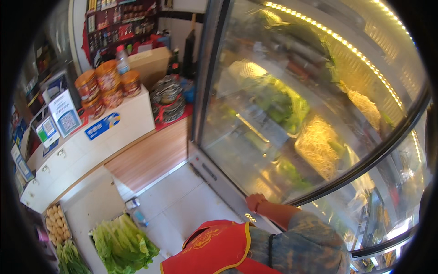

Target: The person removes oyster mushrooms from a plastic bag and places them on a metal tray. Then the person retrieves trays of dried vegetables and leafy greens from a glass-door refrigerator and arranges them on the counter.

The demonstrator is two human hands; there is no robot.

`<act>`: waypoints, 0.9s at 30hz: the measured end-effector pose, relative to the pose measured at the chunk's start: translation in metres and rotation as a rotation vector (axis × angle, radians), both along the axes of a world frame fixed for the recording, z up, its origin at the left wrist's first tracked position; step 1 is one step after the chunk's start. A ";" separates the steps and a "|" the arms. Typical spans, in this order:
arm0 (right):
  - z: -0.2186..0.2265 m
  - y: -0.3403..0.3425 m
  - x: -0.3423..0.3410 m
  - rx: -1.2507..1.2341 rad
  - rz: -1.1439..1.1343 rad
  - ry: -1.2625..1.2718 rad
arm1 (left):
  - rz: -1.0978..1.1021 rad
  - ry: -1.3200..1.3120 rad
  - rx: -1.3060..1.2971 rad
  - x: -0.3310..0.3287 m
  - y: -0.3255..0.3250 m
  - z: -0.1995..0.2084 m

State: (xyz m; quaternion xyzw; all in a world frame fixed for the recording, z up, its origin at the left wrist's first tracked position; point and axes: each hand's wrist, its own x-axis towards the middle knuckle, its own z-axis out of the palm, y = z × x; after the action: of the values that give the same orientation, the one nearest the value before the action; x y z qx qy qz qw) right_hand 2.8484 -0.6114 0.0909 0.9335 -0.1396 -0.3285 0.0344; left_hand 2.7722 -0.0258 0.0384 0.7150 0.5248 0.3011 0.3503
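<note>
The right hand is held at the lower edge of the glass door of a lit display cooler, just above its grey sill, with the fingers folded in; whether the door's edge is gripped or only touched cannot be told. The left hand is not shown, so its grip cannot be told. The right arm is covered to about the elbow by a patterned sleeve, and a red apron edged in yellow is worn. Behind the glass, blurred in places, pale yellow strands and leafy greens are lit by a strip of lights. On the floor side, broad-leaved lettuce is heaped at the lower left, with round tan produce and darker greens placed beside it. Farther back, a white counter is topped with stacked orange tubs, a red-capped bottle, a cardboard box and an upright placard. Beyond them, shelves are filled with small goods.
</note>
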 end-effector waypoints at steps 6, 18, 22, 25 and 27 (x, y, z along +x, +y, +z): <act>-0.035 -0.078 -0.143 -0.272 0.069 -0.111 | -0.607 -0.500 0.102 0.132 -0.037 0.037; -0.058 -0.086 -0.174 -0.223 0.180 -0.154 | -1.953 -0.480 -0.254 0.081 -0.443 0.109; -0.071 -0.088 -0.191 -0.205 -0.030 -0.264 | -2.118 -0.441 -0.266 0.073 -0.473 0.112; -0.055 -0.089 -0.214 -0.180 0.053 -0.003 | -2.085 -0.403 -0.341 0.076 -0.482 0.098; -0.057 -0.088 -0.260 -0.239 0.003 -0.015 | -2.053 -0.413 -0.441 0.083 -0.487 0.079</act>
State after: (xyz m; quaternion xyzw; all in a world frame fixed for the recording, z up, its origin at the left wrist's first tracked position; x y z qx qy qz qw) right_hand 2.5889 -0.6992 0.0337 0.9254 -0.1764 -0.3025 0.1449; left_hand 2.8547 -0.5129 0.1174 0.6707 -0.3543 -0.1241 0.6397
